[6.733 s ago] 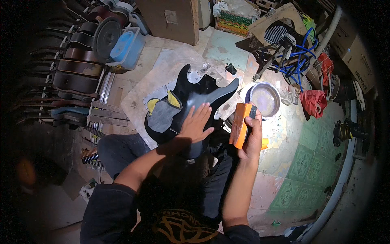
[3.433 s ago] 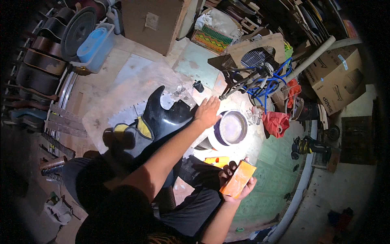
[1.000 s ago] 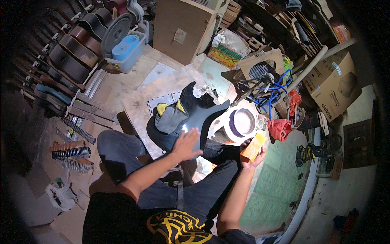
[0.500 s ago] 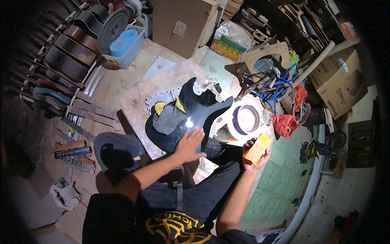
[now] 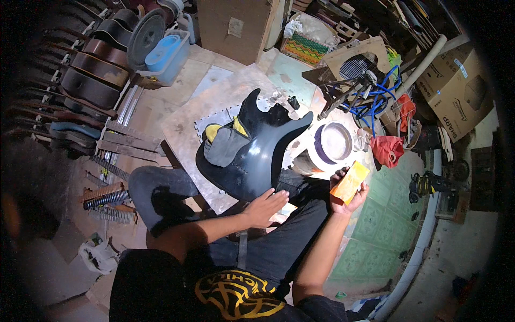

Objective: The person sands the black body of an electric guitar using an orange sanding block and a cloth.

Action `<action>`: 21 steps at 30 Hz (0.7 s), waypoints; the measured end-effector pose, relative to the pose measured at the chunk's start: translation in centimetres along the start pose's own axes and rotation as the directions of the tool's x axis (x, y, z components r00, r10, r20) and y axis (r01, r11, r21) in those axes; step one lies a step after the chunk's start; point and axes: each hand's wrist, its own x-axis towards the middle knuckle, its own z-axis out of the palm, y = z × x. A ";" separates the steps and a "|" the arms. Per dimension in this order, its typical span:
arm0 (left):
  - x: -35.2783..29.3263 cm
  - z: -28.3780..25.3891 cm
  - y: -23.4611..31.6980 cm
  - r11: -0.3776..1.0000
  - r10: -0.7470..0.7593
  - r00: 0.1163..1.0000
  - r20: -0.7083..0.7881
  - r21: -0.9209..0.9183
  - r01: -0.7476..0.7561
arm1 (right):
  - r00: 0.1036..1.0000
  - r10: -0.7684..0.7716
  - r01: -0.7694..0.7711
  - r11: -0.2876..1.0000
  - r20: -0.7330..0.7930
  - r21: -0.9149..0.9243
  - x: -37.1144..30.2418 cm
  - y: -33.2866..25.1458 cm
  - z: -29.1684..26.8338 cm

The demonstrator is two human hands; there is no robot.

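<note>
A glossy black electric guitar body [image 5: 263, 155] lies on the low work board before me, its horns pointing away. On its left part rests a bunched grey and yellow cloth [image 5: 227, 146]. My left hand [image 5: 265, 209] is flat with fingers stretched out, holding nothing, at the body's near edge; whether it touches that edge I cannot tell. Off to the right, my right hand [image 5: 340, 207] grips an orange-yellow rectangular block [image 5: 350, 182], thumb and fingers on its sides. The block is held up beside a white round tub [image 5: 331, 143] with pale contents.
Several guitar bodies [image 5: 91, 86] hang in a rack at left. Clamps [image 5: 107, 200] lie near my left knee. A blue container [image 5: 171, 61] stands at the back left. Blue hose [image 5: 370, 115], a red bag [image 5: 387, 151] and a cardboard box [image 5: 453, 96] crowd the right.
My left hand has slid from the guitar body's face toward me, to its near edge. My right hand still holds the block. The whole view has shifted slightly.
</note>
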 end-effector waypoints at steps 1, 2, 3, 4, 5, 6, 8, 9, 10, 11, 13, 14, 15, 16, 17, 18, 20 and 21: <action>0.1 0.3 0.4 1.000 0.014 1.000 -0.007 0.028 -0.014 | 1.000 -0.004 0.004 1.000 -0.007 -0.006 -0.2 -0.2 -0.1; 0.3 0.0 -0.2 0.997 -0.071 0.997 -0.024 -0.030 0.070 | 1.000 -0.005 0.004 1.000 -0.019 -0.018 -0.5 -0.2 -0.3; 0.8 -0.3 -1.9 0.984 -0.156 0.987 -0.036 -0.089 0.152 | 1.000 -0.006 0.005 1.000 -0.031 -0.030 -0.7 -0.1 -0.5; 1.2 -0.9 -3.7 0.963 -0.239 0.970 -0.049 -0.144 0.230 | 0.999 -0.011 0.009 0.999 -0.036 -0.040 -0.8 -0.1 -0.5; 1.0 -1.3 -5.7 0.944 -0.325 0.941 -0.096 -0.090 0.317 | 1.000 -0.007 0.007 1.000 -0.024 -0.024 -0.7 0.2 -0.2; 0.6 -1.4 -8.0 0.914 -0.404 0.902 -0.150 -0.040 0.403 | 1.000 -0.009 0.009 1.000 -0.005 -0.014 -0.6 0.4 -0.1; 0.3 -2.6 -8.5 0.873 -0.482 0.861 -0.162 -0.001 0.488 | 1.000 -0.020 0.020 1.000 0.013 -0.016 -0.7 -0.1 -0.8; 0.0 -3.0 -8.0 0.869 -0.491 0.863 -0.120 0.007 0.495 | 1.000 -0.030 0.030 0.999 0.007 -0.015 -0.8 -0.4 -1.1; -0.2 -3.7 -7.3 0.864 -0.501 0.862 -0.078 0.014 0.503 | 0.999 -0.038 0.038 0.999 0.001 -0.014 -0.9 -0.7 -1.4; -1.0 -3.6 -6.1 0.888 -0.459 0.888 -0.034 -0.057 0.457 | 0.999 -0.040 0.040 0.999 -0.007 -0.008 -0.9 -0.7 -1.5; -2.3 -3.4 -2.6 0.964 -0.235 0.969 0.076 -0.109 0.242 | 0.999 -0.036 0.036 0.999 -0.013 0.008 -1.2 -0.8 -1.6; -2.8 -3.3 -1.5 0.981 -0.116 0.985 0.126 -0.140 0.134 | 0.999 -0.033 0.033 0.999 -0.014 0.019 -1.2 -0.6 -1.5; -3.1 -3.0 -1.2 0.982 -0.099 0.990 0.097 -0.149 0.112 | 0.999 -0.031 0.031 0.999 -0.008 0.026 -1.2 -0.4 -1.5; -3.2 -2.6 -1.1 0.983 -0.080 0.995 0.068 -0.160 0.090 | 1.000 -0.030 0.030 0.999 -0.004 0.030 -1.2 -0.3 -1.5; -3.2 -2.1 -1.1 0.983 -0.060 0.997 0.038 -0.171 0.066 | 1.000 -0.029 0.029 0.999 0.000 0.035 -1.2 -0.2 -1.6; -3.0 -1.8 -2.0 0.982 -0.131 0.991 0.001 -0.136 0.130 | 1.000 -0.028 0.028 0.999 0.001 0.025 -1.1 -0.2 -1.6; -2.0 -2.3 -4.6 0.965 -0.255 0.964 -0.074 -0.088 0.249 | 0.999 -0.034 0.034 0.999 -0.013 -0.002 -1.3 -0.4 -1.8; -1.8 -2.8 -5.7 0.942 -0.332 0.940 -0.081 -0.077 0.326 | 0.999 -0.044 0.044 0.999 -0.028 0.019 -1.4 -0.2 -1.7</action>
